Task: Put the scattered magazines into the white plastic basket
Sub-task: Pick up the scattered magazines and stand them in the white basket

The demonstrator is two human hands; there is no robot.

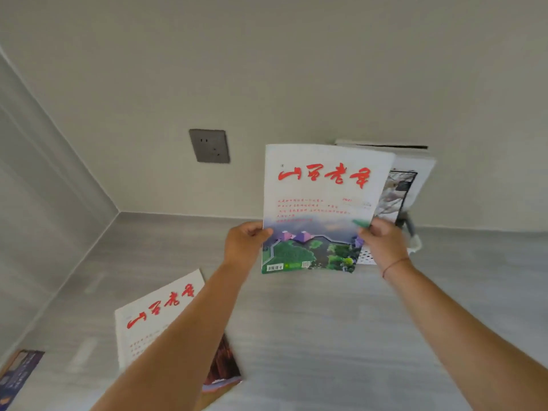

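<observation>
Magazines number at least four here, though the ones behind the held copy cannot be counted surely. Both hands hold one magazine [320, 203] upright in front of the wall: the left hand [244, 243] pinches its lower left edge, thumb on the cover, and the right hand [382, 243] grips its lower right edge. That cover is white with large red characters on top and a green landscape picture below, with a barcode at the bottom left corner.

Behind it, more printed matter [406, 179] stands upright, its pages showing past the right edge of the held copy. Just below the right hand a small patch of the white basket [366, 256] shows, with round holes in its wall; most of it is hidden, standing on the floor close to the wall.

On the grey floor [326, 336], a second white magazine with red characters [154, 318] lies flat under the left forearm, toward the left side. A third, dark-covered magazine [17, 372] lies at the far left edge of the floor by the side wall.

One grey socket [209, 145] sits on the wall, left of the held magazine.
</observation>
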